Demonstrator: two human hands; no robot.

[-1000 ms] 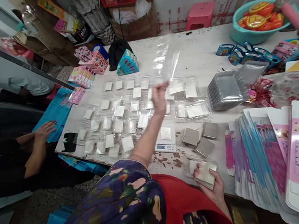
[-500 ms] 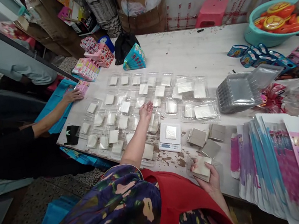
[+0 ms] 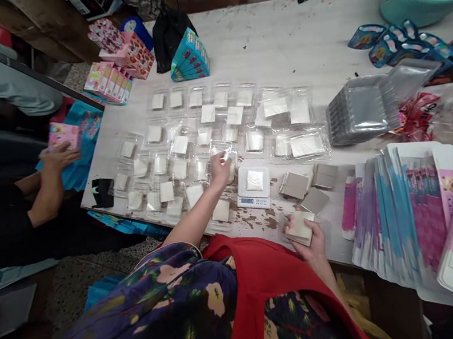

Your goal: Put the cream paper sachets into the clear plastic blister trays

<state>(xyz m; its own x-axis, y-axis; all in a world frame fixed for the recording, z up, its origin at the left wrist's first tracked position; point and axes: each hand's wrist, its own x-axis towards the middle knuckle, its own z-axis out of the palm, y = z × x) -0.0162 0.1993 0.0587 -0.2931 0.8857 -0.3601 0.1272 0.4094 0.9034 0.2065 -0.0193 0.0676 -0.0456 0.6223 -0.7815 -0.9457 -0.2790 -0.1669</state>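
My left hand (image 3: 221, 170) reaches over rows of clear plastic trays, its bent fingers closed at the edge of one clear plastic tray (image 3: 226, 147). White square packets (image 3: 180, 169) lie in or on many of those trays. Just right of that hand is a small white digital scale (image 3: 255, 200) carrying a white packet (image 3: 254, 180). Near the table's front edge my right hand (image 3: 316, 242) grips a stack of cream squares (image 3: 301, 229), with clear plastic showing around it. Grey square pieces (image 3: 296, 185) lie just beyond the right hand.
Nested clear trays (image 3: 362, 109) stand at right, behind printed cards (image 3: 420, 212) in a leaning row. A teal basin (image 3: 411, 2) holds orange items. Printed boxes (image 3: 110, 83) and a black bag (image 3: 170, 40) stand at back left. Another person's hand (image 3: 60, 157) holds a pink box.
My left hand has gone from open, palm up, to closed at a tray. The co-worker's hand has drawn a pink box off the table's left edge. My view has tilted down.
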